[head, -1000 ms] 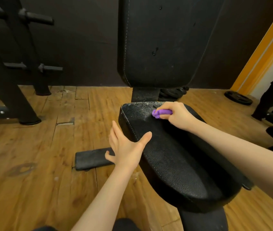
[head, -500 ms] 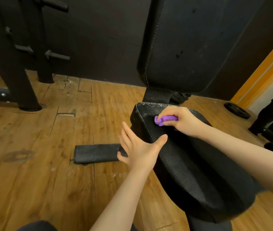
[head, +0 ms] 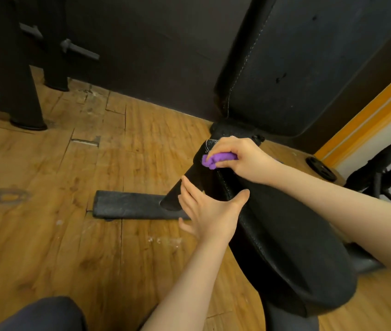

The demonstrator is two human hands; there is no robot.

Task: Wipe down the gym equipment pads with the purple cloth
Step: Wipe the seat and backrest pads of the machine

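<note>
Cloth (head: 216, 160), purple and bunched into a small wad, sits at the far front corner of the black seat pad (head: 285, 235), right where the white stitched seam turns down onto the pad's side face. The right hand (head: 242, 158) has it pinched between curled fingers and thumb, knuckles up, pressing the wad against that corner. The pad's long axis runs from this corner back toward the person's lower right, so the unwiped length lies behind and to the right of the cloth, along the line of the right forearm; my guess is that the coming stroke either drags back along the seam or drops down the side face. The left hand (head: 210, 211) is the nearer of the two to the side face: it is spread flat with fingers straight and thumb out, holding nothing, palm close to or against the pad's edge just below the cloth, probably steadying it. The cloth looks soft and thick, with only a folded lobe showing past the fingers. Beyond the seat rises the upright back pad (head: 309, 68), and a dark foot bar (head: 130, 206) lies on the wooden floor (head: 46, 211) to the left
</note>
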